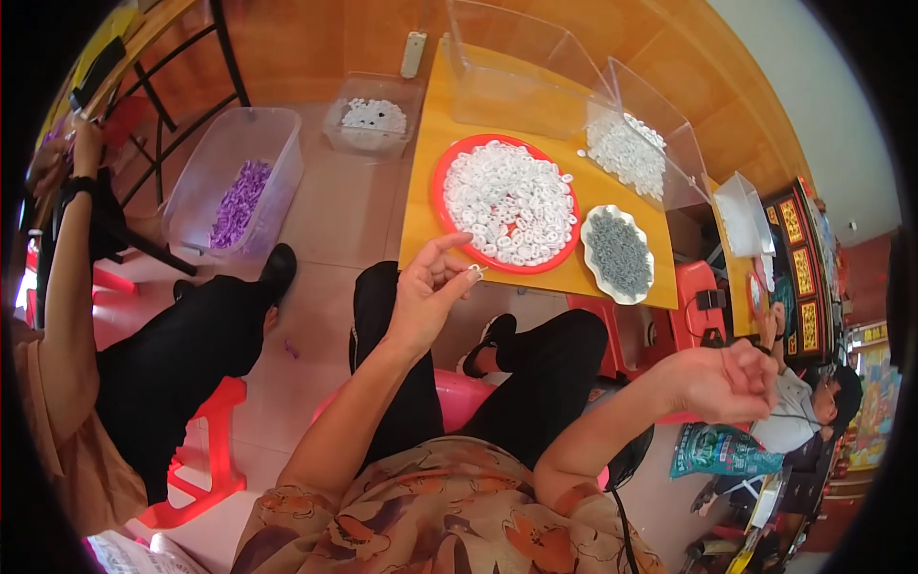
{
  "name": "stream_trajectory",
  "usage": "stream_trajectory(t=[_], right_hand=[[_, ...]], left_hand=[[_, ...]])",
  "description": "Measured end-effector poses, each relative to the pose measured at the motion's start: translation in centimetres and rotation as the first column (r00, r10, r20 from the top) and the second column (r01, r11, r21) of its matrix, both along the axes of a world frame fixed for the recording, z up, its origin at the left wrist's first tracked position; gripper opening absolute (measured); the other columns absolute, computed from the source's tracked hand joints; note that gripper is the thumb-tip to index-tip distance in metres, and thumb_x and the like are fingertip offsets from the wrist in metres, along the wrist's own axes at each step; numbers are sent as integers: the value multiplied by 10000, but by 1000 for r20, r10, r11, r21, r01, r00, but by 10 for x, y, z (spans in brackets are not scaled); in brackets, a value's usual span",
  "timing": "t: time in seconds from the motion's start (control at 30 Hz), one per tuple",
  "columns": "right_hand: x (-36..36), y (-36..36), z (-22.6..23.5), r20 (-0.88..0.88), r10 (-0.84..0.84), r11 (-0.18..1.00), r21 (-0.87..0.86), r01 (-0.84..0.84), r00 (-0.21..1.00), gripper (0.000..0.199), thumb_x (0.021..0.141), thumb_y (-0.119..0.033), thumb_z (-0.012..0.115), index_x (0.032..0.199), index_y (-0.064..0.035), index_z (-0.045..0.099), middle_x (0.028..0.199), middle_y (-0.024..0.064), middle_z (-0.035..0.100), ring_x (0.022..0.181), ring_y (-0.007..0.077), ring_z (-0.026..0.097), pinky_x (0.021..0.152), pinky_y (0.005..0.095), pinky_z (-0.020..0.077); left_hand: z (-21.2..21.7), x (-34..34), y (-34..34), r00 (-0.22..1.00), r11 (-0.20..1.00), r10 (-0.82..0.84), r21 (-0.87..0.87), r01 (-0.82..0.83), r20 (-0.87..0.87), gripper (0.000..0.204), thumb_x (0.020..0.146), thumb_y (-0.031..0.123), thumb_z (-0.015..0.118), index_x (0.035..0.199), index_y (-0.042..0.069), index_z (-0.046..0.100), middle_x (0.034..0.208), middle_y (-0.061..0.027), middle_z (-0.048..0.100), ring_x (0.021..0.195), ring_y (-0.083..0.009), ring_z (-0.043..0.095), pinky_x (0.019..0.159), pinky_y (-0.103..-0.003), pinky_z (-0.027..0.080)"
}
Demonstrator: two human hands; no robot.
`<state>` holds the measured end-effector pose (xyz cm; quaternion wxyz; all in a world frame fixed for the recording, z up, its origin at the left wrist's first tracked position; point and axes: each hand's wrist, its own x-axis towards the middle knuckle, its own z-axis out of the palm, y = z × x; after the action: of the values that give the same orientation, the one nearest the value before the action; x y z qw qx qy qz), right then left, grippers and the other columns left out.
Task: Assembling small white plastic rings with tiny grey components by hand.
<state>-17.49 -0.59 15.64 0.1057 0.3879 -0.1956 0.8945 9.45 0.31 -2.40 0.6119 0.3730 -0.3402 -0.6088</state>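
Observation:
My left hand (432, 295) is at the near edge of the table, its thumb and forefinger pinched on a small white plastic piece (474, 272). A thin grey bit sticks out of that piece. Just beyond the hand, a round red tray (441, 206) holds a heap of white oval plastic rings (507, 191). To its right stands a white scalloped dish (590, 260) full of small grey pieces (622, 253). My right hand (729, 381) is raised off to the right, away from the table, with its fingers curled in; what they hold, if anything, is hidden.
Clear plastic bins (521, 81) stand at the table's (421, 196) back, beside a pile of white pieces (626, 153). On the floor are a tub (287, 129) of purple parts and a smaller box (387, 143). A co-worker's arm (67, 287) is at left; another person (789, 411) sits right.

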Motion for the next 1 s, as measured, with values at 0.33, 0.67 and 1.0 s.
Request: stream_trajectory(t=[0.33, 0.67, 1.0], right_hand=[[25, -140, -191, -501, 556, 306, 865, 398, 663, 200, 944, -102, 738, 1129, -53, 796, 1027, 189, 778, 890, 304, 761, 802, 394, 590], [54, -159, -185, -660, 667, 348, 687, 638, 347, 171, 934, -167, 723, 1059, -152, 840, 1019, 177, 739, 992, 396, 724, 853, 504, 578], [53, -170, -174, -601, 762, 321, 673, 666, 241, 194, 923, -169, 760, 1095, -141, 845, 1080, 168, 774, 1048, 371, 730, 921, 466, 567]], left_hand=[[-4, -11, 2, 998, 998, -59, 22, 59, 21, 423, 997, 44, 736, 1410, 40, 644, 966, 20, 693, 836, -53, 607, 768, -220, 488], [-1, -6, 2, 998, 996, -69, 61, 69, -12, 354, 1003, 48, 732, 1354, 53, 690, 983, 20, 706, 851, -51, 611, 768, -219, 488], [-4, -7, 1, 997, 997, -77, 20, 77, -17, 343, 1011, 61, 730, 1351, 53, 689, 989, 24, 712, 851, -50, 609, 772, -221, 486]])
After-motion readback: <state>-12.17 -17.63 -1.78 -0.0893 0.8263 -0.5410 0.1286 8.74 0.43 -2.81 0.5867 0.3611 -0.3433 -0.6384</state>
